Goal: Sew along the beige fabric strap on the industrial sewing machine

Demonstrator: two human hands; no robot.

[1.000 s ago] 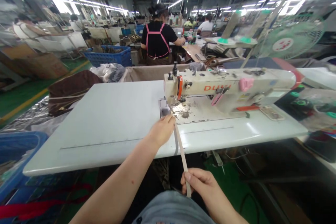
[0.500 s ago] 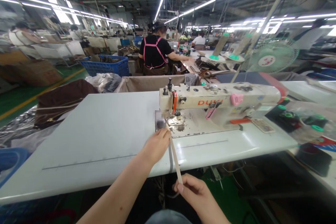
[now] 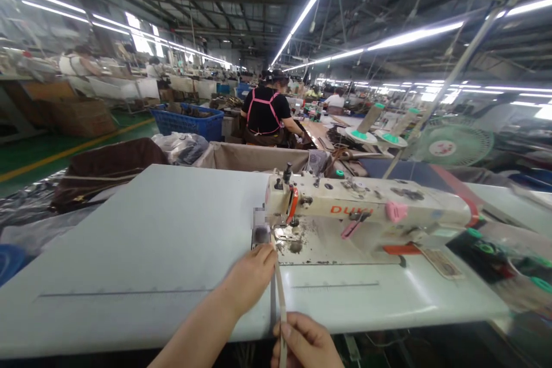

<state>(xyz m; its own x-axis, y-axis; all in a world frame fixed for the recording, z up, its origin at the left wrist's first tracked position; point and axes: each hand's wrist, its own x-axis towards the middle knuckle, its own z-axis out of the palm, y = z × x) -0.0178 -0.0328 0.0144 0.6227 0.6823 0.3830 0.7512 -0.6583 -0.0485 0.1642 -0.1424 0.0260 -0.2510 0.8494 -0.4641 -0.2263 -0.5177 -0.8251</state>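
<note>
A narrow beige strip (image 3: 281,293) runs from the needle area of the sewing machine (image 3: 366,204) toward the table's front edge. Close to the presser foot, my left hand (image 3: 252,273) has its fingers closed on the strip's far part. My right hand (image 3: 304,342) pinches the strip between thumb and fingers at the front edge, and the strip's lower end hangs below. On the machine bed (image 3: 310,244) dark smudges show around the needle plate. Part of the strip beneath my left fingers is hidden.
The white table (image 3: 142,230) carries a printed ruler line. Behind it stand a beige fabric bin (image 3: 254,158), a blue basket (image 3: 190,122) and a co-worker (image 3: 267,109) in a pink-strapped apron. Thread cones (image 3: 366,121) and a green fan (image 3: 451,144) are at the right.
The view has tilted up, so table and machine sit lower in the picture. My right hand is nearer the table edge, still holding the strip. The co-worker's arm has drawn in.
</note>
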